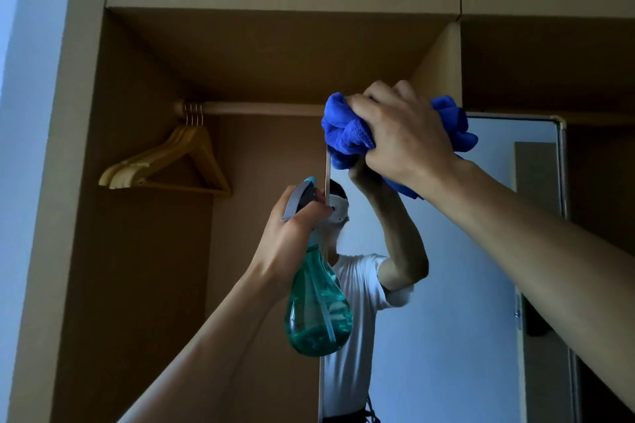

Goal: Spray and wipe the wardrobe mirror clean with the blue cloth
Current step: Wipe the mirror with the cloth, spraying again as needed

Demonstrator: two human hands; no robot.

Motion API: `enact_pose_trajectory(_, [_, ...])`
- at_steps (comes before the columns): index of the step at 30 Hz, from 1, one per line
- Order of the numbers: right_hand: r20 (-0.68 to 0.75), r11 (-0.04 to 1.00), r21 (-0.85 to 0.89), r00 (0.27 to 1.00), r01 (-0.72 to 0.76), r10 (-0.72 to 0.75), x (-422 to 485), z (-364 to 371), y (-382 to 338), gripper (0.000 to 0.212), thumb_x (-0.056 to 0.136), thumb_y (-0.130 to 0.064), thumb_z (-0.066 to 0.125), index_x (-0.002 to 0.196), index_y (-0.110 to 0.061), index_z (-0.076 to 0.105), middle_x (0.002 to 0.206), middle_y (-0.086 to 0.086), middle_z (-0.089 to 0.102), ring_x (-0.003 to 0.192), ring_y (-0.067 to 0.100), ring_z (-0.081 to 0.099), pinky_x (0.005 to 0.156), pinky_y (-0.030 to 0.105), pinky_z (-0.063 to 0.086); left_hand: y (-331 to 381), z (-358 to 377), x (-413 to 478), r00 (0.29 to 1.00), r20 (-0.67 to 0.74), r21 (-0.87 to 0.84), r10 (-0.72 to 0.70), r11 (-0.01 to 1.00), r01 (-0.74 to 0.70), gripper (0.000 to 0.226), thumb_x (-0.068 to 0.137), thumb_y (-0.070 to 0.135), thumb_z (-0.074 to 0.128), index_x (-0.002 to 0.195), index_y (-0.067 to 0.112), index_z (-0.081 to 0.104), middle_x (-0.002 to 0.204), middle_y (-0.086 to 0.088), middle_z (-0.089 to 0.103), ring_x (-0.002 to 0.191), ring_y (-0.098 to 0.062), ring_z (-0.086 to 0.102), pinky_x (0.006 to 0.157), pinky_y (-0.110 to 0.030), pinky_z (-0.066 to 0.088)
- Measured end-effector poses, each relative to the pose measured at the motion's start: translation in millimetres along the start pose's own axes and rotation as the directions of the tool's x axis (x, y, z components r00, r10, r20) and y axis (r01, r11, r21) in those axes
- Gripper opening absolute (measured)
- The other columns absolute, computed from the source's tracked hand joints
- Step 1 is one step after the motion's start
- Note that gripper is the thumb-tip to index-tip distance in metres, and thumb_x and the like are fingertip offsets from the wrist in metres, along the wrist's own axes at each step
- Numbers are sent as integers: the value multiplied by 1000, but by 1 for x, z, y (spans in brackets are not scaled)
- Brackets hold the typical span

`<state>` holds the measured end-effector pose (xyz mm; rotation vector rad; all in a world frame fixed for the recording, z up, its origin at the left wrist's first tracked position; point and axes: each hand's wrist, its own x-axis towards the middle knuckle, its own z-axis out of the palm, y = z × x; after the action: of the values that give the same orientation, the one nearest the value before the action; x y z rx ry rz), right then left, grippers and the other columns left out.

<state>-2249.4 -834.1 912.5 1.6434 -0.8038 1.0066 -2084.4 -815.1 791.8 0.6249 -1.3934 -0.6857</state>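
Note:
The wardrobe mirror (457, 285) stands tall with a thin metal frame, right of centre. My right hand (402, 134) grips a bunched blue cloth (347, 134) and presses it against the mirror's top left corner. My left hand (292, 233) holds a teal spray bottle (318, 312) by its neck, at the mirror's left edge, upright, with some liquid in its base. The mirror reflects a person in a white t-shirt with a raised arm.
An open wardrobe bay fills the left, with a wooden rail (261, 108) and several wooden hangers (165, 161) hanging at its left end. A wooden partition (443, 61) rises behind the mirror top. Cupboard panels run above. A pale wall lies at the far left.

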Motion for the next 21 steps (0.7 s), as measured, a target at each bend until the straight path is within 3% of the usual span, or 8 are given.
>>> enact_pose_trajectory(7, [68, 1000, 0, 997, 24, -24, -40, 4, -18, 55, 68, -14, 69, 121, -20, 55, 111, 2, 57, 98, 29, 50, 77, 46, 44, -15, -10, -9, 998, 9, 48, -56, 997, 55, 54, 64, 37, 70, 106, 6, 57, 108, -30, 64, 92, -49, 64, 79, -47, 47])
enact_pose_trajectory(8, [72, 1000, -2, 997, 23, -23, -44, 5, -19, 56, 68, -16, 70, 121, -20, 55, 110, 1, 57, 97, 29, 50, 77, 46, 45, -19, -11, -4, 996, 10, 53, -92, 994, 91, 50, 65, 36, 70, 104, 6, 57, 101, -26, 65, 86, -47, 64, 78, -44, 47])
enact_pose_trajectory(10, [72, 1000, -8, 997, 13, -12, -46, 5, -21, 55, 68, -16, 71, 121, -20, 55, 109, 2, 57, 95, 29, 50, 76, 45, 45, -33, -13, 19, 981, 24, 109, -191, 976, 187, 26, 84, 23, 69, 89, 3, 53, 82, -13, 58, 70, -24, 58, 68, -20, 48])
enact_pose_trajectory(12, [59, 999, -32, 998, -7, 8, -41, 3, -23, 54, 69, -14, 71, 120, -19, 56, 108, 5, 58, 94, 30, 51, 74, 44, 44, -64, -23, 51, 974, -61, 56, -220, 973, 223, 31, 101, 11, 58, 74, 17, 43, 77, 3, 46, 64, -5, 45, 47, -6, 38])
enact_pose_trajectory(14, [36, 998, -46, 999, -40, 41, -33, 0, -23, 57, 67, -13, 73, 121, -16, 57, 108, 8, 58, 97, 33, 53, 74, 44, 43, -79, -25, 76, 968, -96, 13, -232, 972, 234, 35, 103, 9, 55, 74, 23, 41, 78, 7, 46, 65, -3, 45, 48, -12, 40])
enact_pose_trajectory(16, [14, 996, -67, 998, -64, 65, -23, -3, -22, 61, 68, -12, 74, 125, -16, 55, 111, 11, 57, 99, 34, 53, 76, 44, 44, -79, -21, 81, 962, -86, 96, -261, 958, 269, 33, 102, 9, 56, 74, 22, 44, 78, 5, 47, 65, -5, 46, 52, -15, 40])
enact_pose_trajectory(18, [-12, 992, -105, 998, -70, 69, -12, -6, -19, 61, 70, -9, 72, 127, -17, 54, 111, 12, 56, 98, 35, 52, 76, 45, 43, -63, -13, 65, 954, -23, 54, -300, 952, 301, 22, 84, 11, 72, 74, 21, 55, 79, 3, 55, 68, -10, 53, 63, -20, 45])
enact_pose_trajectory(21, [-34, 989, -124, 996, -86, 83, -4, -6, -12, 59, 71, -6, 69, 127, -17, 53, 112, 12, 56, 98, 35, 51, 78, 47, 44, -50, -11, 35, 982, -88, 2, -169, 985, 170, 24, 51, 20, 77, 70, 29, 65, 75, -6, 65, 78, -30, 64, 84, -52, 57])
